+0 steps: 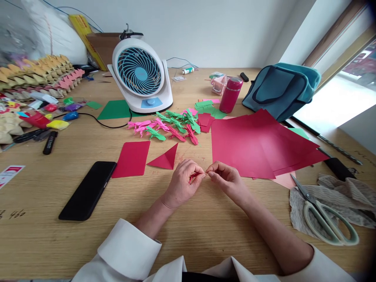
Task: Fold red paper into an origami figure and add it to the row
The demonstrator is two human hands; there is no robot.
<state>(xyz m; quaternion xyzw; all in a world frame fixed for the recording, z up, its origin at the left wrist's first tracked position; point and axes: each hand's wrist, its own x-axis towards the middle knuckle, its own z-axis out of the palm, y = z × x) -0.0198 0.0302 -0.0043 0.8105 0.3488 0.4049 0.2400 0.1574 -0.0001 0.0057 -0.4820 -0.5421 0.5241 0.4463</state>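
Grasping a small red folded paper [192,178] in the left hand [184,183], between thumb and fingers, over the table [202,235]. Pinching with the right hand [227,181] just beside it; cannot tell whether gripping its end. Having 1 red triangle [165,159] beyond the left hand, and 1 black phone [88,190] farther left.

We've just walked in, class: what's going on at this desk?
A person's left hand pinches a small piece of red paper above the table. The right hand is close beside it, its fingertips drawn together; whether they hold anything is too small to tell. Ahead lie a folded red triangle and a pile of green, pink and red folded shapes. The phone and scissors lie aside.
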